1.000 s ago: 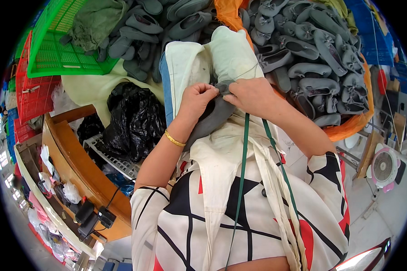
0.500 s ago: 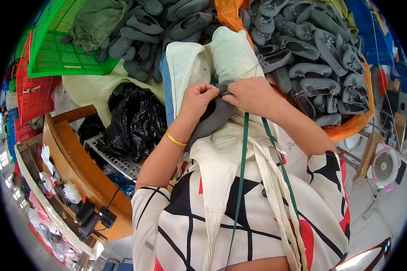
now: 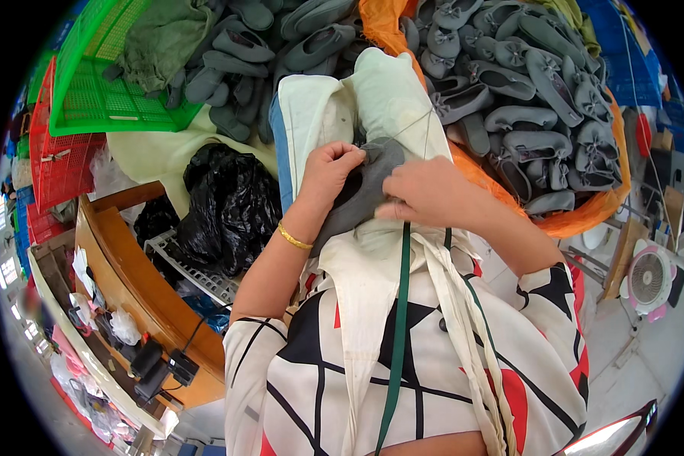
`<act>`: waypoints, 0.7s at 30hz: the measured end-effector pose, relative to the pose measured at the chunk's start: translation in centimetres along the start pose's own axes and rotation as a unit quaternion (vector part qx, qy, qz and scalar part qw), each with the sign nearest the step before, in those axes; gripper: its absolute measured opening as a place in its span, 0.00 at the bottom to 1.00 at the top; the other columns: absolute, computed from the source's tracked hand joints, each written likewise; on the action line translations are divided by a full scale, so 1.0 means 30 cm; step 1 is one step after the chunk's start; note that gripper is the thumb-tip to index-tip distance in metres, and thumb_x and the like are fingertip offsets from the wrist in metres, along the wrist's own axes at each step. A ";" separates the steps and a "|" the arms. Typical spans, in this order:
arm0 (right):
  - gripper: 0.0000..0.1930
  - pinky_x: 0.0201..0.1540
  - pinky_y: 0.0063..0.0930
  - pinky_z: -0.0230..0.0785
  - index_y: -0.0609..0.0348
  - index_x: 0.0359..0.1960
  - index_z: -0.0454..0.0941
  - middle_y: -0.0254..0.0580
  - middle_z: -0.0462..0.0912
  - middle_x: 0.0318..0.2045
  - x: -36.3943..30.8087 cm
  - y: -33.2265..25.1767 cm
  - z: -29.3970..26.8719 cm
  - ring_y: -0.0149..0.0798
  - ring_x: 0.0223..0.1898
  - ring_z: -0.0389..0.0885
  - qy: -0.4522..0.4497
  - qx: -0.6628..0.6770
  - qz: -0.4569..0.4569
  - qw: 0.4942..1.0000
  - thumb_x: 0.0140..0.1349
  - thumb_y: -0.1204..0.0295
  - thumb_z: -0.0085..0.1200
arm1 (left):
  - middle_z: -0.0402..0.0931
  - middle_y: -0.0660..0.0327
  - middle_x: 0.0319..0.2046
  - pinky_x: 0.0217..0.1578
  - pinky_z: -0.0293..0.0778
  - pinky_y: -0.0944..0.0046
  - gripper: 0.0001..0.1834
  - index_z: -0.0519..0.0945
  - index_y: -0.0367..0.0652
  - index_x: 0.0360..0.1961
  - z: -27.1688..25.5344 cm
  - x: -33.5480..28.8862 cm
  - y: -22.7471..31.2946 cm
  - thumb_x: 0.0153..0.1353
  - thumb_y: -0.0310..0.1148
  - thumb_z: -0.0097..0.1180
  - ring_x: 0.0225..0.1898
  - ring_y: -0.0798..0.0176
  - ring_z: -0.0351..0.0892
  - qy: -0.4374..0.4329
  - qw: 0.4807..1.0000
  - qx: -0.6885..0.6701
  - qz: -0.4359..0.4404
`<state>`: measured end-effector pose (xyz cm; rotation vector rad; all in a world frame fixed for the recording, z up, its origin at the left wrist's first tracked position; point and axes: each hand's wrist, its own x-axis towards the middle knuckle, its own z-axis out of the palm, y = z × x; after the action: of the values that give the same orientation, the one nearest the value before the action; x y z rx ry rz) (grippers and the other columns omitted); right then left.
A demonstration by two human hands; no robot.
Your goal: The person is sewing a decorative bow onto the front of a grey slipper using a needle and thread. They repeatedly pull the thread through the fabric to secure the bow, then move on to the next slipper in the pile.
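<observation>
A grey fabric shoe (image 3: 378, 178) rests in my lap, its dark opening facing up toward my left side. My left hand (image 3: 328, 173) pinches the shoe's upper edge between thumb and fingers. Close by on the right, my right hand (image 3: 433, 194) is apart from that edge, fingers curled; whatever they grip is too small to make out. A thin dark thread (image 3: 414, 121) runs from the shoe over my pale-covered knee (image 3: 391, 87) and back down toward my right hand. Green straps (image 3: 400, 304) and cream apron ties (image 3: 441, 281) hang below it.
Grey shoes with bows (image 3: 528, 140) fill an orange-lined container (image 3: 585, 220) at far right. More grey shoes (image 3: 239, 45) pile up beside a green basket (image 3: 121, 102). A black plastic bag (image 3: 224, 205) and wooden desk (image 3: 144, 285) stand left; a fan (image 3: 650, 277) stands right.
My right hand has pulled back from the shoe's edge, moving down toward me. The shoe's front shows more now, and my left hand keeps its hold.
</observation>
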<state>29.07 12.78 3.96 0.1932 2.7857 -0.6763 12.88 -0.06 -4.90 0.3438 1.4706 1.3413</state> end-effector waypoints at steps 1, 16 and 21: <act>0.17 0.31 0.40 0.73 0.53 0.35 0.80 0.39 0.82 0.30 -0.023 0.001 0.002 0.46 0.32 0.83 0.037 0.023 -0.030 0.999 0.62 0.52 0.56 | 0.80 0.68 0.28 0.33 0.69 0.75 0.06 0.83 0.37 0.32 0.000 -0.001 0.004 0.61 0.29 0.62 0.30 0.77 0.73 0.005 1.000 0.000 0.006; 0.08 0.30 0.32 0.72 0.57 0.35 0.77 0.38 0.81 0.28 -0.096 0.202 0.163 0.41 0.28 0.81 0.187 0.231 0.117 0.948 0.66 0.66 0.55 | 0.78 0.68 0.29 0.34 0.70 0.74 0.07 0.82 0.37 0.34 0.021 -0.125 0.068 0.62 0.31 0.62 0.30 0.76 0.74 0.038 0.995 0.088 0.029; 0.08 0.20 0.20 0.63 0.56 0.36 0.74 0.27 0.75 0.21 -0.210 0.257 0.102 0.23 0.22 0.74 0.206 0.678 0.203 0.675 0.71 0.65 0.52 | 0.82 0.62 0.37 0.42 0.75 0.70 0.11 0.81 0.38 0.44 0.006 -0.185 0.027 0.66 0.34 0.59 0.39 0.70 0.79 -0.027 0.994 -0.031 -0.103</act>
<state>37.25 17.72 -0.16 1.2787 1.7021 -2.5907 14.87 -3.98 -1.44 0.1798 1.3771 1.2003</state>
